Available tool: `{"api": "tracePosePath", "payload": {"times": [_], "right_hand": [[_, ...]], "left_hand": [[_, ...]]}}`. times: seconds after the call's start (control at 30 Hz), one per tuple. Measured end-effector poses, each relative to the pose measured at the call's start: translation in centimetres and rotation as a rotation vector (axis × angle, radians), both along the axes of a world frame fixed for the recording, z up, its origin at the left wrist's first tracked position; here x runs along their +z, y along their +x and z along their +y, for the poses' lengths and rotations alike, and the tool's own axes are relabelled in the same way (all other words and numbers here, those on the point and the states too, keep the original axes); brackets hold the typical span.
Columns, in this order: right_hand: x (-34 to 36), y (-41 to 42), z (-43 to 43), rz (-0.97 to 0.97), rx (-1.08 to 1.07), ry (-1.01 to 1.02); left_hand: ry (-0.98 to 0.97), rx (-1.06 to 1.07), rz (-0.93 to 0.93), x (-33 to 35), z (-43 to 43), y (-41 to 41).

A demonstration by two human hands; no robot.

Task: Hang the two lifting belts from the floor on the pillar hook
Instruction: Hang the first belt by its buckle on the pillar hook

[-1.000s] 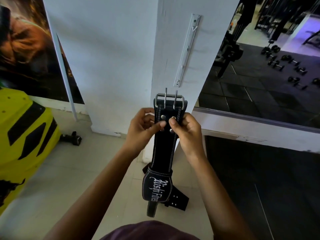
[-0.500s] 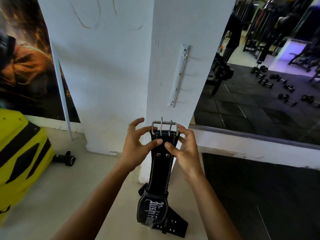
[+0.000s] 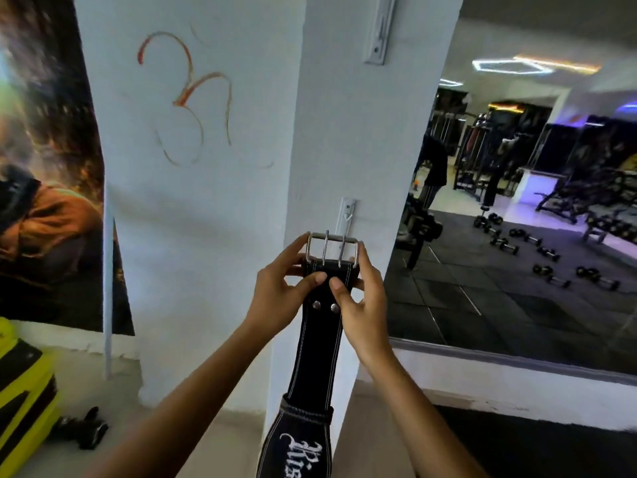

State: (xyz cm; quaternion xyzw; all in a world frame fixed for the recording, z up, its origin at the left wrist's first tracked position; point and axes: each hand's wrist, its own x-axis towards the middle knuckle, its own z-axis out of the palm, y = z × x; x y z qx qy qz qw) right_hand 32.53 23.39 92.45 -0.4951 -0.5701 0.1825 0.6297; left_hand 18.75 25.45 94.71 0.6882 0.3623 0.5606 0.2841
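A black lifting belt (image 3: 319, 343) with white stitching hangs down in front of me, its steel two-prong buckle (image 3: 331, 246) at the top. My left hand (image 3: 284, 294) and my right hand (image 3: 362, 298) both grip its upper end just below the buckle. The buckle sits right in front of the white hook strip (image 3: 346, 217) screwed to the white pillar (image 3: 348, 132), slightly below the strip's top hook. The second belt is out of view.
A second white strip (image 3: 379, 32) is fixed higher on the pillar. A mirror (image 3: 517, 215) at right reflects dumbbells and gym machines. A yellow and black object (image 3: 20, 401) stands at lower left, with a small black item (image 3: 82, 429) on the floor beside it.
Both hands have raised the belt up to the hook strip. My view has tilted upward, and the belt lying on the floor has dropped out of view.
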Motion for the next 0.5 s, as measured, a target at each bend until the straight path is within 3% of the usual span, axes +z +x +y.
{"api": "tracePosePath", "payload": {"times": [0.37, 0.5], "right_hand": [[21.3, 4.2, 9.7, -0.099, -0.122, 0.302], [29.8, 5.1, 13.1, -0.051, -0.141, 0.382]], "left_hand": [[0.291, -0.069, -0.126, 20.4, 9.1, 4.6], [0.336, -0.083, -0.203, 28.3, 12.8, 6.3]]}}
